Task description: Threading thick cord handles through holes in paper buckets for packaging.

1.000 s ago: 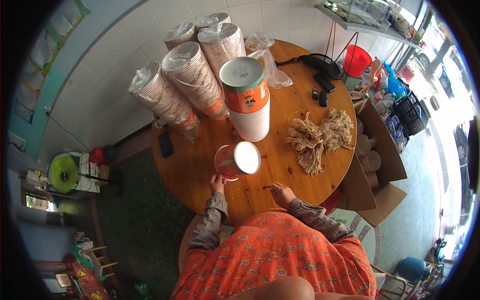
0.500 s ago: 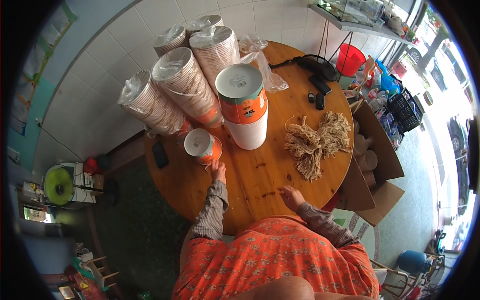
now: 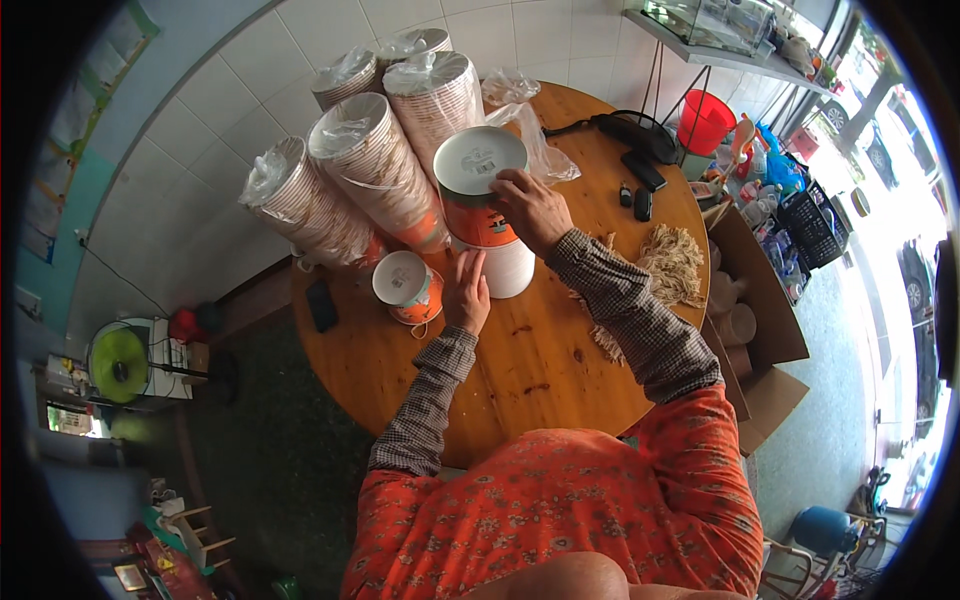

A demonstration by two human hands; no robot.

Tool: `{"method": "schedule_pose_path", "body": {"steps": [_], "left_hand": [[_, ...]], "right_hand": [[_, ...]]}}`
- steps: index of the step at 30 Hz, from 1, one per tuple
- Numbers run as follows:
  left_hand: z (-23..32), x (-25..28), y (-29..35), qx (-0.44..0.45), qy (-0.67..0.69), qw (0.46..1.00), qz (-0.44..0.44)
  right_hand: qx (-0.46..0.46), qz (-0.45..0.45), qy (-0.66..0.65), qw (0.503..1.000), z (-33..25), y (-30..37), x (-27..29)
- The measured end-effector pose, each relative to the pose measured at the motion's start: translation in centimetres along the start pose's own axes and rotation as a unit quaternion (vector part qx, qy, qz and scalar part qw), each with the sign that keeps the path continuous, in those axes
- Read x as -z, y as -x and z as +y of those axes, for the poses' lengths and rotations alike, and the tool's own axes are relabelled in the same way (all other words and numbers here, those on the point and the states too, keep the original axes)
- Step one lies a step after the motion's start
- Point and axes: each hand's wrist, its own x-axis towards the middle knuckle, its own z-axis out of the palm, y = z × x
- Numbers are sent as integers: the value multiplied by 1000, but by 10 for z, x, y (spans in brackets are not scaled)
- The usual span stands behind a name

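"One orange-and-green printed paper tub sits bottom up on a white column of stacked tubs, toward the far side of the round brown wooden table."

"And the hands?"

"The right hand has its fingers bent over the tub's right rim; I can't tell whether they're closed on it. The left hand is loosely spread, grasping nothing, its fingertips at the tub's lower edge. Contact there is hard to judge."

"What's nearby?"

"A smaller orange tub with a pale base stands upside down just left of the left hand. Behind it are tall plastic-wrapped stacks of patterned tubs, near the white tiled wall."

"On the right?"

"A tan bundle of stringy fibre, partly hidden by the grey checked sleeve. An open brown cardboard box holding pale tubs stands beside the table, with a bright red plastic bucket farther back."
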Motion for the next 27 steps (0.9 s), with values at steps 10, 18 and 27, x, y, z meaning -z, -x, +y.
{"method": "schedule_pose_path", "body": {"steps": [10, 18, 27], "left_hand": [[-6, 5, -11, -65, -140, 988, 4], [-1, 10, -14, -47, -146, 988, -22], [25, 13, 55, 338, 516, 781, -95]], "right_hand": [[19, 4, -49, 999, -8, -27, 12], [-94, 248, -152, 952, -11, -46, 131], [-538, 85, -551, 633, 59, 197, 108]]}}
